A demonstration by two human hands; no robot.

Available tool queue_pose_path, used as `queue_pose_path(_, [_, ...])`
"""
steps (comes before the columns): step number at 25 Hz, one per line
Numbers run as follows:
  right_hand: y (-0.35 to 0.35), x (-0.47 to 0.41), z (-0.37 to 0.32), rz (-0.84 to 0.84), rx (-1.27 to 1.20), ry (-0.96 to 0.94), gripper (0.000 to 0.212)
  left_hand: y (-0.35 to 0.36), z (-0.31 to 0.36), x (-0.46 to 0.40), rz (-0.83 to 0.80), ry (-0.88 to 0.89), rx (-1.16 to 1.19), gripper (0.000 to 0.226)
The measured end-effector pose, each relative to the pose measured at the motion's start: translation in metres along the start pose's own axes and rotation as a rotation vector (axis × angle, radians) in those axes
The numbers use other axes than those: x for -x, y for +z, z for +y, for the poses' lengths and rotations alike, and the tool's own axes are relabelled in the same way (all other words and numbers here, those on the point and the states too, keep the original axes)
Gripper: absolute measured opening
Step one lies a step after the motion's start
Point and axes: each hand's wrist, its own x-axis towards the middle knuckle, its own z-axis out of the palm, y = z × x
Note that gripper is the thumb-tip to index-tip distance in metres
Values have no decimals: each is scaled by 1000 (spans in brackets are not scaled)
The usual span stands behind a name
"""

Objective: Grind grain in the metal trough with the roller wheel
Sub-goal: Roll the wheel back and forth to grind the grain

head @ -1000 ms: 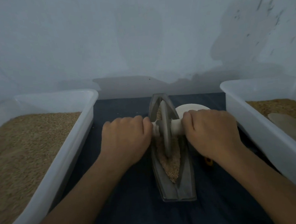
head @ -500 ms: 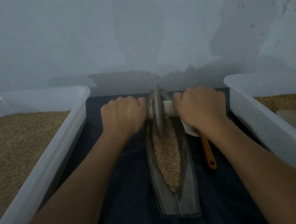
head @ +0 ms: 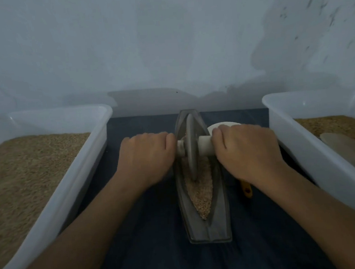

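Roller wheel (head: 191, 148): mid-trough, upright in metal trough (head: 208, 222), centre tabletop. Left hand (head: 145, 157), right hand (head: 247, 152): curled round axle ends. Grain (head: 201, 197): mostly whole (grinding unfinished, much left).

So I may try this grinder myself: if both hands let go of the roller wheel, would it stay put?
Probably not. The roller wheel stands on a thin edge in the metal trough, so it would likely tip sideways. Being round, it may roll. It looks solid, probably heavy.
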Motion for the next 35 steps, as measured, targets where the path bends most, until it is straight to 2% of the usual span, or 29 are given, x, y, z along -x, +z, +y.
queue_pose_path(3, [20,-48,10,-98,-45,47,45,8,-4,-44,-67,-59,43,18])
queue_pose_path(6, [31,-73,15,-160,-112,104,36,10,-7,-79,-157,-246,151,39])
queue_pose_path(7, [31,-72,13,-142,-93,78,35,13,-8,-78,-138,-225,128,39])
queue_pose_path(10, [20,-50,3,12,-79,64,49,14,-7,-41,-46,-61,23,16])
queue_pose_path(14, [-2,9,2,-35,-13,-14,48,-6,8,15,109,60,20,16])
queue_pose_path(19, [-18,40,-1,150,-95,-87,41,-15,5,50,87,56,93,34])
queue_pose_path(22, [-9,17,1,85,-90,-43,46,-10,4,27,101,103,-9,23])
queue_pose_path(27, [17,-49,6,-24,-53,-14,41,16,-7,-51,-55,-99,37,14])
queue_pose_path(29, [18,-62,5,-55,-21,-46,48,21,-10,-60,-76,-150,84,14])
queue_pose_path(33, [13,-22,0,56,30,-10,47,14,0,-24,52,-32,-14,13])
queue_pose_path(35, [2,9,0,58,-42,13,42,3,4,-3,97,30,-33,13])
